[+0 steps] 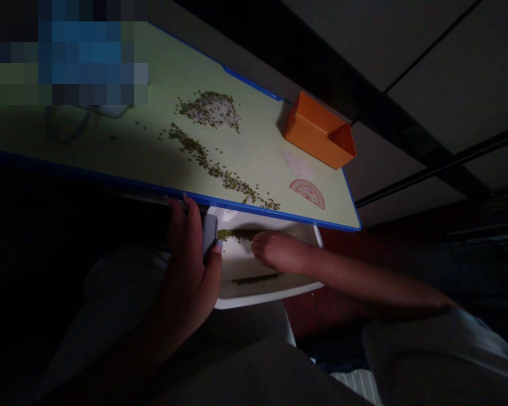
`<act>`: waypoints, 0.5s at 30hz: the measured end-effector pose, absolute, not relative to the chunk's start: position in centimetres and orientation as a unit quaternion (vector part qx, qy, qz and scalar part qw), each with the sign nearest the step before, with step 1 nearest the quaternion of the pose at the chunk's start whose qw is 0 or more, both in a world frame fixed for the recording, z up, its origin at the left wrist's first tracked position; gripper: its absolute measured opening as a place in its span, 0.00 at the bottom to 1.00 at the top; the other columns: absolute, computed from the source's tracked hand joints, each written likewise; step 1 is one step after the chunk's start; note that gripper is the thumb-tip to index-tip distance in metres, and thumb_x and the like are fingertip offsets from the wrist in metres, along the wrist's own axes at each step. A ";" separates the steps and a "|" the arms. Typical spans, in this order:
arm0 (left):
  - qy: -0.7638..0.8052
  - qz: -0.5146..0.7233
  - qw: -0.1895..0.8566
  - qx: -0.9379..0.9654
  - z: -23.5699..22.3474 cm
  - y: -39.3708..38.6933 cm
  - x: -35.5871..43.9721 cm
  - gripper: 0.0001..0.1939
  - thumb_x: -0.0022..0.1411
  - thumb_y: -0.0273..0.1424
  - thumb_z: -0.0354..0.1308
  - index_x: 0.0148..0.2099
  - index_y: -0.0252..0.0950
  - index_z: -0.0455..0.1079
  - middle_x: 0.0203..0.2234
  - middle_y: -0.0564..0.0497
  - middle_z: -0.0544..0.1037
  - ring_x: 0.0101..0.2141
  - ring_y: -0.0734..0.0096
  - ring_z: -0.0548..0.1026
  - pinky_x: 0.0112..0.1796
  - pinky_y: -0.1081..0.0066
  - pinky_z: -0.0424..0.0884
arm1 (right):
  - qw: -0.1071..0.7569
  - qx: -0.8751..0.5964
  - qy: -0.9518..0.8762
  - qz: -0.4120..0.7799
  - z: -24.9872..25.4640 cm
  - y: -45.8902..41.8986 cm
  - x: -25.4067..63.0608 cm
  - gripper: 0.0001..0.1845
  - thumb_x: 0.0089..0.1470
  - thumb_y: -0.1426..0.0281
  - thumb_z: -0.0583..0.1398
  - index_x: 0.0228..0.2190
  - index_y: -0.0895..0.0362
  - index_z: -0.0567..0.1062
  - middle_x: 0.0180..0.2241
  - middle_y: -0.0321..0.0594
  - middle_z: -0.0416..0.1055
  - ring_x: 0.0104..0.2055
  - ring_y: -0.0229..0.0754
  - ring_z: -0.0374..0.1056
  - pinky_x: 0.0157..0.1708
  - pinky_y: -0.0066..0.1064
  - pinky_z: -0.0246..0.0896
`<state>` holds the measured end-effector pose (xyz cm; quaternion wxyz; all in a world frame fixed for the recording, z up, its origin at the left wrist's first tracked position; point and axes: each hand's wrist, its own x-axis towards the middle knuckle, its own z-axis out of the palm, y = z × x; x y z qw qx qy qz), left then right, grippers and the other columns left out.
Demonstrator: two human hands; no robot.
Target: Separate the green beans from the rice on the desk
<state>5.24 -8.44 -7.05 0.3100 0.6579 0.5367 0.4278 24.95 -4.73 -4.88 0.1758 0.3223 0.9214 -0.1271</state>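
Observation:
A white basin (248,296) sits below the table's front edge, with small green beans (237,234) along its far side and a thin dark line of them nearer me. My right hand (279,251) reaches into it from the right, fingers curled and pressed together at the beans; whatever they pinch is hidden. At the basin's left end, my left hand (195,256) grips a grey flat-sided object (210,232) between thumb and fingers. The fingertips of that hand come up against the blue table edge. Shadow hides most of the grey object.
On the pale table (127,152) lie a pile of green beans mixed with white grains (214,110) and a scattered bean trail (211,166). An orange open box (311,135) stands at the far right, near a printed red protractor (308,193). The upper-left corner is pixelated.

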 end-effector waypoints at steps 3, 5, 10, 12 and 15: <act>0.543 0.423 0.300 0.661 -7.1 -8.4 5.1 0.40 0.59 0.32 0.48 0.66 0.47 0.30 0.68 0.48 0.31 0.66 0.56 0.34 0.60 0.44 0.37 | 0.141 0.332 0.924 -0.126 -1.7 -5.2 24.7 0.11 0.58 0.78 0.51 0.31 0.64 0.74 0.34 0.48 0.71 0.36 0.41 0.65 0.38 0.33 0.58; 0.540 0.426 0.298 0.662 -7.2 -8.4 5.1 0.40 0.58 0.32 0.48 0.66 0.49 0.30 0.68 0.50 0.31 0.66 0.56 0.34 0.60 0.44 0.36 | 0.106 0.351 0.922 -0.123 1.0 -5.2 24.9 0.12 0.59 0.76 0.51 0.32 0.64 0.74 0.34 0.47 0.70 0.36 0.41 0.65 0.38 0.32 0.58; 0.544 0.440 0.300 0.648 -7.6 -8.2 5.1 0.41 0.57 0.32 0.51 0.66 0.51 0.32 0.68 0.56 0.32 0.66 0.55 0.36 0.61 0.46 0.37 | -0.015 0.449 0.891 -0.071 6.4 -2.2 27.9 0.10 0.58 0.73 0.53 0.34 0.63 0.73 0.34 0.44 0.69 0.35 0.38 0.63 0.37 0.29 0.57; 0.545 0.452 0.291 0.644 -7.8 -8.1 5.2 0.41 0.57 0.32 0.51 0.66 0.51 0.33 0.68 0.58 0.33 0.66 0.56 0.37 0.62 0.47 0.37 | -0.027 0.514 0.857 -0.024 6.9 0.4 30.0 0.08 0.54 0.75 0.55 0.31 0.64 0.74 0.31 0.43 0.69 0.32 0.37 0.63 0.34 0.28 0.56; 0.543 0.452 0.282 0.649 -7.9 -8.0 5.2 0.40 0.57 0.34 0.51 0.66 0.51 0.34 0.68 0.59 0.32 0.66 0.54 0.37 0.62 0.45 0.38 | -0.014 0.585 0.811 0.017 6.1 4.4 33.0 0.07 0.49 0.79 0.56 0.29 0.65 0.75 0.29 0.43 0.70 0.29 0.35 0.62 0.30 0.26 0.54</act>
